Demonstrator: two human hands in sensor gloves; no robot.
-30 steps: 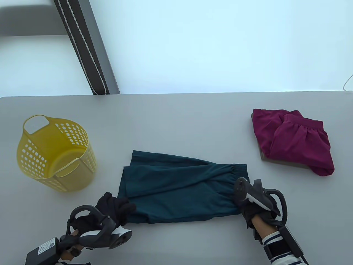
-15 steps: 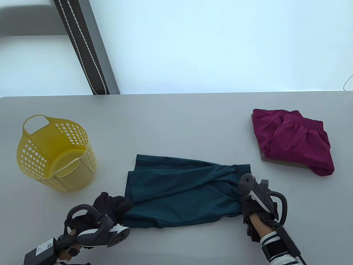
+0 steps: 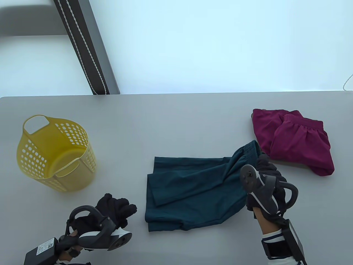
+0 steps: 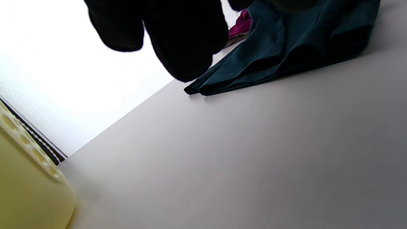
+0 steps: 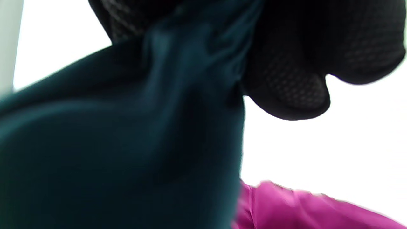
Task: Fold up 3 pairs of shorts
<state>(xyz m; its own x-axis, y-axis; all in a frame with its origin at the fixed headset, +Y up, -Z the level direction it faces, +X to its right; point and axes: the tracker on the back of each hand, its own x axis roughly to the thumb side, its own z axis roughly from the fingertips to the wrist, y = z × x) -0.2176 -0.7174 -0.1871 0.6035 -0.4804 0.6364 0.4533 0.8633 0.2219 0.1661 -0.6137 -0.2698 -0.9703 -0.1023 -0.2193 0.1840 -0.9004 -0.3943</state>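
1 teal shorts [image 3: 193,190] waistband pinched in right hand [image 3: 266,171], left hand [image 3: 115,205] loose, just beside hem

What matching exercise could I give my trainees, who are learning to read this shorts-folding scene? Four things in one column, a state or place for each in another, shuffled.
Things:
1. teal shorts
2. magenta shorts
3. yellow basket
4. left hand

States or places:
A. stands on the table's left side, nothing seen inside
B. holds nothing, apart from the cloth
C. waistband end lifted off the table by the right hand
D. lies folded at the table's right, with a tan layer underneath

Right pairs: 1-C, 2-D, 3-A, 4-B
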